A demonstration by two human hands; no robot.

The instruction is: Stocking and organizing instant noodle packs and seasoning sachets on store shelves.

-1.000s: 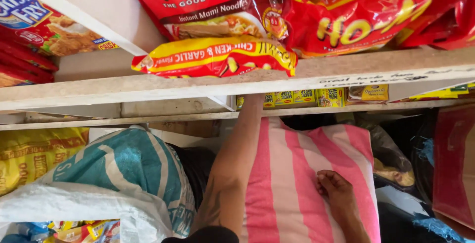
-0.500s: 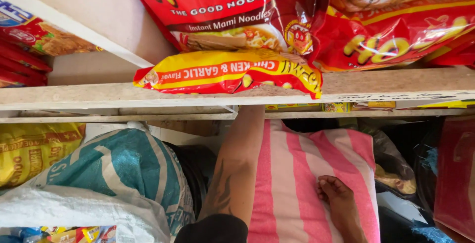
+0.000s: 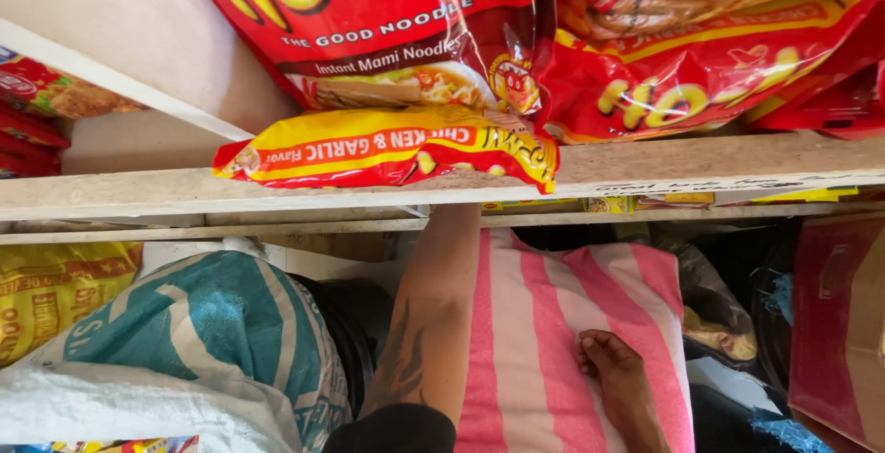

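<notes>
My left arm (image 3: 433, 324), tattooed on the forearm, reaches under the wooden shelf (image 3: 701, 163). Its hand is hidden behind the shelf edge and a yellow noodle packet (image 3: 369, 149) that lies along that edge. Nothing shows what the hand holds. My right hand is out of view. Big red instant noodle bags (image 3: 396, 20) are piled on the shelf above the yellow packet. What looks like a bare foot (image 3: 618, 384) rests on a pink-and-white striped sack (image 3: 535, 324) just right of my arm.
A teal-and-white woven sack (image 3: 212, 333) lies left of my arm, with a yellow bag (image 3: 55, 296) beyond it. Dark bags (image 3: 728, 315) and a red carton (image 3: 839, 315) crowd the right. More red packets (image 3: 37, 112) sit on a left shelf.
The view has closed in and tilted up a little, so the shelf and noodle bags look larger. My arm stays under the shelf and the foot has not moved.
</notes>
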